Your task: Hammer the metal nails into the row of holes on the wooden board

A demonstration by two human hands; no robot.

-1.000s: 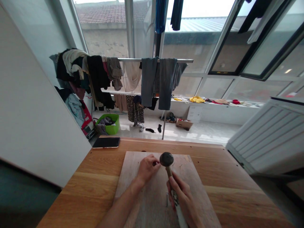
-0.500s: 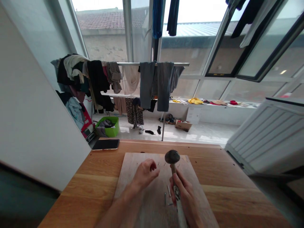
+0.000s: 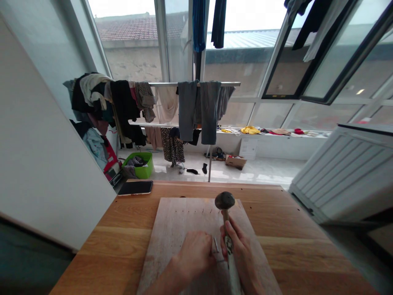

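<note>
My right hand [image 3: 240, 250] is wrapped round the handle of a hammer [image 3: 225, 200], whose dark rounded head points up and away from me. My left hand [image 3: 196, 250] is low over a wooden board [image 3: 172, 217], its fingers curled down beside some loose nails [image 3: 216, 244]. Its fingertips are mostly hidden, so whether a nail is between them cannot be made out. Towards the board's far edge, a row of small nails [image 3: 202, 211] stands in the wood.
The board lies on a wooden table [image 3: 116, 229]. A phone [image 3: 135, 187] rests at the table's far left corner. Beyond are a drying rack with clothes [image 3: 199, 110], a green basket [image 3: 144, 166], a cardboard box [image 3: 236, 161] and a white panelled unit [image 3: 340, 176] at right.
My left hand has come down and towards me, from near the row of nails to the loose ones, covering part of them. The right hand still grips the hammer, nearly unmoved.
</note>
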